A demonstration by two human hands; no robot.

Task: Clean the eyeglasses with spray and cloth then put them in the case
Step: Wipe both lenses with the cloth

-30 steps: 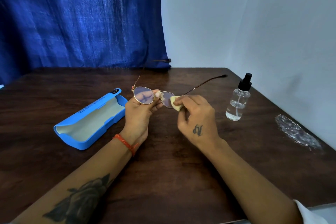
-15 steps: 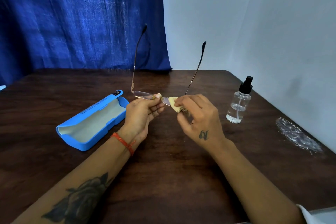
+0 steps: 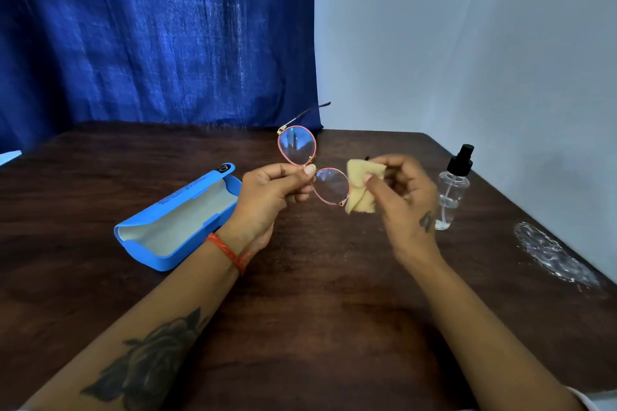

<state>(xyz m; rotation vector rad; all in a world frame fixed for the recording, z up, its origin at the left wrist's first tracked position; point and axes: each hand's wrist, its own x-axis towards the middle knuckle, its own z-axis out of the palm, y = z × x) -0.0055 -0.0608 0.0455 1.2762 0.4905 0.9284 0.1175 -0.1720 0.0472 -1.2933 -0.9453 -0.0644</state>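
- The eyeglasses [image 3: 312,165] are held in the air above the middle of the worktop [image 3: 317,310], turned so one lens sits above and behind the other, with one arm pointing toward the far edge.
- The left hand [image 3: 267,197] pinches the frame at the bridge, thumb on top, between the two lenses.
- The right hand [image 3: 399,197] holds the yellow cloth [image 3: 362,183] bunched between thumb and fingers, its edge touching the outer rim of the nearer lens.
- Judging by this, the wiping step is under way. To do it well, the cloth should wrap both faces of the lens and move in small circles with light pressure, while the left hand stays on the bridge and off the glass.
- The upper lens looks in need of the same treatment; shifting the cloth there without regripping the frame by a lens would avoid fresh smudges.
- The blue case [image 3: 180,220] lies open near the left edge, lined side up, ready to receive the folded pair.
- The spray bottle [image 3: 452,190] stands upright toward the right edge, just beyond the right hand.
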